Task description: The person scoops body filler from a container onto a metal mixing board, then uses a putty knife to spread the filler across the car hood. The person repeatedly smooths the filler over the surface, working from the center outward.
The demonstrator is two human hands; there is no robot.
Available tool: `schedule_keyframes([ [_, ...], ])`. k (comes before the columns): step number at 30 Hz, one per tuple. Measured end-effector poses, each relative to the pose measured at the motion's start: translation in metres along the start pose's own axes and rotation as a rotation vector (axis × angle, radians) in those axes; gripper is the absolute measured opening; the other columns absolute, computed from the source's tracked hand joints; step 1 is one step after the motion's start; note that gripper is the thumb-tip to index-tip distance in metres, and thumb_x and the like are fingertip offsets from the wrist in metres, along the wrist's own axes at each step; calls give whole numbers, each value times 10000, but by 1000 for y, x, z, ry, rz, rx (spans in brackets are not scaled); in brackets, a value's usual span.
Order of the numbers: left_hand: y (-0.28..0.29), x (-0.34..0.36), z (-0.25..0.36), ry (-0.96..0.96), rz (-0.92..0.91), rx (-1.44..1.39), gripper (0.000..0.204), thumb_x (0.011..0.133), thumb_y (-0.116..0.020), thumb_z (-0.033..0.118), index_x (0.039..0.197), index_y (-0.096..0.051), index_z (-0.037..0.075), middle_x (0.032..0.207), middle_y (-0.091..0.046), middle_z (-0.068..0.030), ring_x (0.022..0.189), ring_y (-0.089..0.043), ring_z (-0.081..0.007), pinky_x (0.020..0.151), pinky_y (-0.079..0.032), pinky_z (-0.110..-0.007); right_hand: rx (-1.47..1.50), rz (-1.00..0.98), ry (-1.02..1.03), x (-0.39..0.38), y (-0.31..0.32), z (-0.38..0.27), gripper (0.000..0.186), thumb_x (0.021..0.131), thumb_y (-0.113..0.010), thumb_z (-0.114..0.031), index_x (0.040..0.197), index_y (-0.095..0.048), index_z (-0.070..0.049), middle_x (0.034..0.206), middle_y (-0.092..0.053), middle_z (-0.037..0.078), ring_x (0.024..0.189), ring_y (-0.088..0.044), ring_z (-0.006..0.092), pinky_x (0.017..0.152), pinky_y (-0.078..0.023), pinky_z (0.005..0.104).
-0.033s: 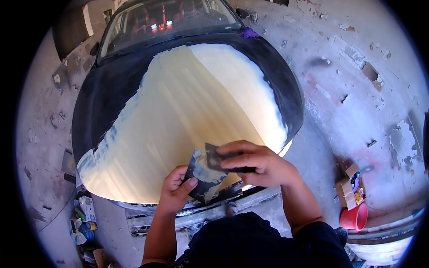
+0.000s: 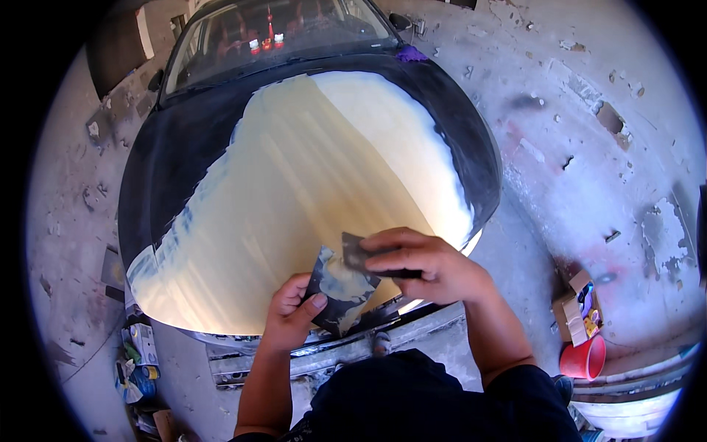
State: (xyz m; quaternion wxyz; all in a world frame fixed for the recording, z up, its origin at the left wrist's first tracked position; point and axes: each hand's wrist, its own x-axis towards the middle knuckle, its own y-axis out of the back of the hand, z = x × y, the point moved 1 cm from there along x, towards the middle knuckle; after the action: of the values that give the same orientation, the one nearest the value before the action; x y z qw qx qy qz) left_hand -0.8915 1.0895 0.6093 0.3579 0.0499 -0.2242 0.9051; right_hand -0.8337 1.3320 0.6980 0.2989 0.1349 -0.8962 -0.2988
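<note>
My left hand [image 2: 290, 312] pinches a dark flat mixing board [image 2: 340, 289], its thumb on the upper face. Cream-coloured filler is smeared over that face. In my right hand [image 2: 434, 267] is a dark flat spreader [image 2: 355, 250], its edge at the far right part of the board; whether they touch I cannot tell. Both hands are over the near edge of a black car hood [image 2: 184, 140]. A broad coat of cream filler [image 2: 294, 177] covers the hood's middle, streaked lengthwise, paler at the right.
Beyond the hood is the windshield [image 2: 280, 37], with a purple cloth [image 2: 411, 54] near its right corner. An open cardboard box [image 2: 574, 317] and a red bucket [image 2: 582, 359] stand at the right. Bags and containers [image 2: 138, 361] lie at the lower left.
My right hand and the spreader have shifted slightly away from me and to the right. My left hand and the board have barely moved.
</note>
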Motion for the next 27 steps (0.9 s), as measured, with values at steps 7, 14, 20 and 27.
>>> schedule_keyframes([
  [7, -26, 7, 8, -79, 257, 33, 316, 916, -498, 17, 1222, -448, -43, 1136, -581, -96, 1041, -525, -117, 925, -383, -258, -555, 447, -79, -3, -11, -6, 513, 599, -594, 48, 1093, -643, -77, 1200, -534, 149, 1103, -503, 353, 913, -432, 410],
  [14, -37, 7, 12, -109, 286, 166, 346, 929, -473, 25, 1269, -438, -28, 1151, -572, -85, 1038, -521, -117, 924, -377, -248, -768, 251, -61, 8, -47, -21, 460, 611, -610, -44, 1065, -657, -107, 1215, -527, 109, 1126, -493, 357, 914, -416, 438],
  [20, -9, 8, 11, -216, 498, 763, 336, 937, -473, 59, 1259, -436, -31, 1127, -567, -78, 1017, -519, -117, 904, -389, -247, -314, 288, -216, 1, -22, 12, 496, 658, -590, 46, 1139, -613, -76, 1243, -516, 125, 1157, -489, 308, 956, -407, 361],
  [27, 64, 27, -32, -330, 747, 180, 318, 944, -460, 75, 1242, -406, -23, 1133, -529, -87, 1022, -495, -127, 915, -382, -265, -287, 168, -463, 42, 86, 72, 528, 762, -558, 7, 1279, -501, -85, 1317, -455, 111, 1209, -445, 251, 964, -393, 306],
])
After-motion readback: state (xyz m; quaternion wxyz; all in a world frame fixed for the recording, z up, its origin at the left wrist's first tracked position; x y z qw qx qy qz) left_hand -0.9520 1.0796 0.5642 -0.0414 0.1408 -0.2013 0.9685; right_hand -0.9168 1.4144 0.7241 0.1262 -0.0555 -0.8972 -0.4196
